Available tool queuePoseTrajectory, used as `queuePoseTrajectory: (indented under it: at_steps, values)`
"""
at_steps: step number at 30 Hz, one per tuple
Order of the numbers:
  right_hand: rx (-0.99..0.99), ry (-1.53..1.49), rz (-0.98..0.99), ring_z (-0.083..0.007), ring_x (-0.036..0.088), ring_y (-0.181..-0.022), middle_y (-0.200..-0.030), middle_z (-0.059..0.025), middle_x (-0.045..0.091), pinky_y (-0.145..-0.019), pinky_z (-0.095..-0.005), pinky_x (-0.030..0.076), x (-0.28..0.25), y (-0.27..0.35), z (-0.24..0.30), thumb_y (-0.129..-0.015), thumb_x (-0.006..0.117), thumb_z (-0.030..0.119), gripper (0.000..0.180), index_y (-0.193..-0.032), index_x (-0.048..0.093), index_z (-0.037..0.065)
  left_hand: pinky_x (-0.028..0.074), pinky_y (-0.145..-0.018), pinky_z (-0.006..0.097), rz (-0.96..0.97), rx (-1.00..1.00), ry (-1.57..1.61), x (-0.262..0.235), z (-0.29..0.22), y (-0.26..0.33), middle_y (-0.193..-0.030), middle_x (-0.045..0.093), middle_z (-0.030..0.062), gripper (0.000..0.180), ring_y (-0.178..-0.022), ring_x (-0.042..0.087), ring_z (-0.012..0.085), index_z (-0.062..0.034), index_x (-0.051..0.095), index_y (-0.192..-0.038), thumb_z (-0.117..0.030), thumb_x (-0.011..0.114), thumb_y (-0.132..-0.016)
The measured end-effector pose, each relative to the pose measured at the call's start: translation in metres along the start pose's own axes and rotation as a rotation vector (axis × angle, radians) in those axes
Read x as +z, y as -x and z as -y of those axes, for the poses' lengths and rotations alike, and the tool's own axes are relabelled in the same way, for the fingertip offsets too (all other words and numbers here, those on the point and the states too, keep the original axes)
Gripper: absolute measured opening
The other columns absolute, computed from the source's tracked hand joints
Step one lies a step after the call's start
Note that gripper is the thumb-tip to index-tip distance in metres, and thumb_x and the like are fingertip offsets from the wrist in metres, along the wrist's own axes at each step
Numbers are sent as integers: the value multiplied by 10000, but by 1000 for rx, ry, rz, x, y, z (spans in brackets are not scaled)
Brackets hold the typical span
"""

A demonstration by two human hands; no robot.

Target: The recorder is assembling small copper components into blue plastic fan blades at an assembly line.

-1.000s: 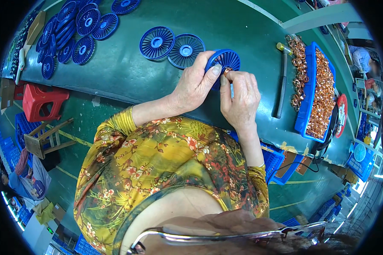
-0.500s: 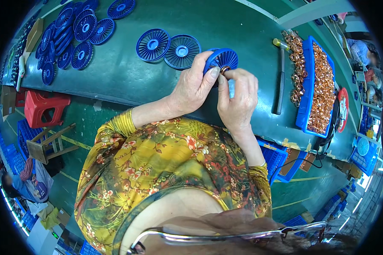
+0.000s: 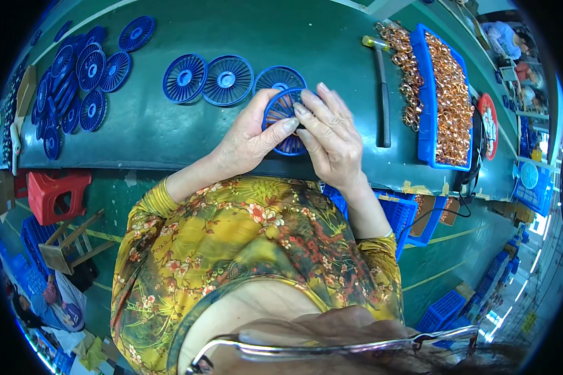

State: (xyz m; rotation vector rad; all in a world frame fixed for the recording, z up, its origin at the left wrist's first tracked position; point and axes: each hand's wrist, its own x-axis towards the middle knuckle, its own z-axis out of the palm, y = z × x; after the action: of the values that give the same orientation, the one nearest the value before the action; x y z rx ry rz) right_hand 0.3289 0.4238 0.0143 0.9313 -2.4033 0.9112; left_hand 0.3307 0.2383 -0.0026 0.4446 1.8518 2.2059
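Note:
A blue spoked plastic disc (image 3: pixel 277 111) is held tilted just past the table's near edge. My left hand (image 3: pixel 249 136) grips its left side, thumb across the near face and fingers behind. My right hand (image 3: pixel 333 139) is closed over its right side, thumb and fingertips near the hub, other fingers reaching past the rim. My fingers cover the hub, so whatever sits there is hidden. Beyond lie three similar discs: a left one (image 3: pixel 184 78), a middle one (image 3: pixel 228 80) and a right one (image 3: pixel 280 76), partly behind the held disc.
A heap of blue discs (image 3: pixel 75 75) lies at the left. To the right are a hammer (image 3: pixel 383 94), loose copper-coloured rings (image 3: pixel 410 78) and a blue tray (image 3: pixel 426 100) full of such rings. A red stool (image 3: pixel 53 194) and a wooden stool (image 3: pixel 59 255) stand left of me.
The table and its things have shifted left in view. My hands have turned the disc more face-on. The copper-coloured ring seen at my fingertips is now out of sight.

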Motion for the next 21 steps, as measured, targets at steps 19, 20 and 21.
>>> queuePoseTrajectory:
  at_steps: [19, 20, 21]
  values:
    - [514, -683, -58, -161, 630, -952, -1077, -81, 638, -818, -298, 516, -40, 24, -52, -830, 696, 143, 395, -1189, 583, 22, 517, -644, 416, 42, 533, -707, 40, 5, -15, -875, 614, 180, 378, -765, 635, 349, -9, 438, -1184, -84, 619, -861]
    - [552, -565, -116, -137, 627, -900, -1057, -83, 645, -778, -293, 513, -50, 24, -68, -840, 681, 172, 391, -1189, 584, 27, 513, -631, 417, 75, 540, -763, 45, 4, -20, -856, 611, 165, 357, -740, 630, 334, -14, 453, -1168, -85, 618, -860]
    - [593, -194, -120, -139, 622, -839, -1009, -97, 650, -738, -286, 504, -63, 18, -82, -840, 680, 192, 409, -1202, 580, 30, 500, -596, 410, 88, 570, -804, 48, 11, -25, -829, 609, 135, 328, -663, 599, 302, -28, 481, -1131, -100, 629, -847]
